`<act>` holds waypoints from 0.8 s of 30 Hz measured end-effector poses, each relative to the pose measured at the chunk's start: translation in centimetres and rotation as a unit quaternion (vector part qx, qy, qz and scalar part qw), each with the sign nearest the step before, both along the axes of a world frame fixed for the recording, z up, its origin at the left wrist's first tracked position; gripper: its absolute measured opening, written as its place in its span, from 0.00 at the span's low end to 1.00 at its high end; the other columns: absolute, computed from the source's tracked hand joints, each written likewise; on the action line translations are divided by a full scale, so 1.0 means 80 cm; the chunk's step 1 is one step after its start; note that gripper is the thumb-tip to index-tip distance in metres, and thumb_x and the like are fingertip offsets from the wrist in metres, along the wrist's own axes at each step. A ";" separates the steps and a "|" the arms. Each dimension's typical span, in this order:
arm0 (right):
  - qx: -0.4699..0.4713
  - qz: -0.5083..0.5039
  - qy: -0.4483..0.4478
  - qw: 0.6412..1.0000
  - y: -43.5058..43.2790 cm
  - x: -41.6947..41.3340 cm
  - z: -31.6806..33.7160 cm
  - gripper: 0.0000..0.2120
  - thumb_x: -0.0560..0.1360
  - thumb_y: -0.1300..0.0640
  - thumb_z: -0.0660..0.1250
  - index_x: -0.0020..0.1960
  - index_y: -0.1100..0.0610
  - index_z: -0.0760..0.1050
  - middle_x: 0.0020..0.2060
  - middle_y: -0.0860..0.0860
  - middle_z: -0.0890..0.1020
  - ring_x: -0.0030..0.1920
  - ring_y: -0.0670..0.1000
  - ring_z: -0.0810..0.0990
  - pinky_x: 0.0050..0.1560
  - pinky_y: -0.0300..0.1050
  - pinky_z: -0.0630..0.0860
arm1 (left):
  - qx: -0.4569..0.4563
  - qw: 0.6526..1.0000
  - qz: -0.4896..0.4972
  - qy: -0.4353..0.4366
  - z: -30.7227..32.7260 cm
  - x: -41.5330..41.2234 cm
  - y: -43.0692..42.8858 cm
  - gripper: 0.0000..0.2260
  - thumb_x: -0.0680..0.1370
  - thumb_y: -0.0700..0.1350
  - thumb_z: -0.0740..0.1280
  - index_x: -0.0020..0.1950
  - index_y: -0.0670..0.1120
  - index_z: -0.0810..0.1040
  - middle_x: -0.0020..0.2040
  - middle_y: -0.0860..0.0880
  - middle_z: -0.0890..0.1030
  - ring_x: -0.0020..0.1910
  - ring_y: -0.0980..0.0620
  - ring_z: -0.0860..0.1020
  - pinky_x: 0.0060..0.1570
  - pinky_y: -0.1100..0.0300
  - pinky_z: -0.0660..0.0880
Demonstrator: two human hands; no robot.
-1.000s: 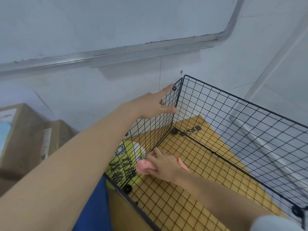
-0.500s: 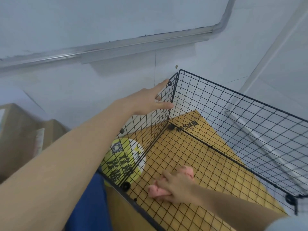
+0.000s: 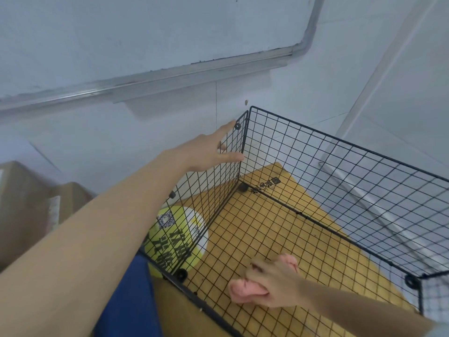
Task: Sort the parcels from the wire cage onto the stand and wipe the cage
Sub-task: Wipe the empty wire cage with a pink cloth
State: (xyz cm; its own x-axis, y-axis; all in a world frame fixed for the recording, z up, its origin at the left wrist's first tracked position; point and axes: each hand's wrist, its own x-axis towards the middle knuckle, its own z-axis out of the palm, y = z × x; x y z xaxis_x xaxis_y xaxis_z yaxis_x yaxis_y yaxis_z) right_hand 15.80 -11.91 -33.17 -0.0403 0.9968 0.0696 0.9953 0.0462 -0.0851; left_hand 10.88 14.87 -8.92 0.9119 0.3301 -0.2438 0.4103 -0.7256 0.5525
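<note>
— Where does the wire cage [image 3: 340, 140] sit, and is anything in it?

— Against the wall below a framed board [image 3: 145, 32], open at the top, on a yellow-brown surface [image 3: 274, 173] that shows through the mesh. No parcel shows inside, so I judge the sorting done and the wiping in hand.

— And the cloth?

— The pink cloth [image 3: 243, 290] lies bunched on the cage floor [image 3: 279, 227] at its near-left part, not far inside the left wall. The right hand [image 3: 274, 285] is on top of it, its grip closed round the wad, pressing it onto the wires.

— Which way does the rest of the floor lie from that grip?

— Ahead and to the right. In this view the floor's longer run follows the foot of the back wall, from the far corner off to the right. A stroke would have to go away from the body or sweep right. I can't tell which squares are already clean.

— The other hand?

— The left hand [image 3: 206, 152] is at the far end of the left wall's top edge, fingers straight and spread against the panel, holding nothing. It seems to steady the cage. It is nearer the far corner, while the right is nearer the floor.

— Outside the cage?

— A round yellow-green label [image 3: 175, 237] just beyond the left wall, and cardboard boxes [image 3: 24, 203] further left.
</note>
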 end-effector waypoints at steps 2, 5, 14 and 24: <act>0.037 -0.045 0.036 0.998 0.020 0.011 0.007 0.14 0.72 0.33 0.60 0.48 0.43 0.69 0.40 0.41 0.74 0.32 0.37 0.70 0.29 0.32 0.73 | -0.005 1.000 -0.002 0.001 0.001 0.000 0.002 0.43 0.69 0.68 0.60 0.77 0.59 0.42 0.73 0.43 0.67 0.70 0.44 0.68 0.72 0.47 0.61; 0.074 -0.108 0.044 0.990 0.061 0.042 0.017 0.15 0.74 0.36 0.60 0.51 0.45 0.70 0.41 0.44 0.74 0.32 0.40 0.72 0.26 0.31 0.70 | -0.005 1.000 -0.004 0.011 0.004 0.008 0.006 0.43 0.68 0.70 0.59 0.77 0.58 0.44 0.75 0.43 0.64 0.71 0.44 0.67 0.71 0.48 0.62; -0.002 -0.331 0.090 0.939 0.163 0.109 0.022 0.28 0.76 0.32 0.55 0.72 0.42 0.59 0.68 0.50 0.66 0.64 0.54 0.69 0.60 0.58 0.74 | 0.002 0.998 0.024 -0.050 -0.016 0.016 0.007 0.41 0.70 0.65 0.68 0.75 0.57 0.49 0.71 0.43 0.69 0.68 0.48 0.70 0.66 0.52 0.65; -0.082 -0.279 0.110 0.950 0.172 0.095 -0.005 0.23 0.77 0.34 0.54 0.67 0.43 0.62 0.67 0.55 0.64 0.56 0.57 0.77 0.51 0.54 0.80 | 0.008 0.999 0.022 -0.049 -0.019 0.017 0.009 0.43 0.68 0.64 0.70 0.75 0.58 0.49 0.72 0.44 0.68 0.64 0.47 0.74 0.64 0.52 0.69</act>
State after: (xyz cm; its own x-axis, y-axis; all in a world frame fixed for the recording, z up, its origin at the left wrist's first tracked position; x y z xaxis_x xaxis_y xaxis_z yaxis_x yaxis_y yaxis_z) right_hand 23.36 1.88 -33.57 0.4961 0.8566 -0.1421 0.8181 -0.5159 -0.2540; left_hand 12.22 15.58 -10.45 0.9154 0.3742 -0.1487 0.3871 -0.7164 0.5805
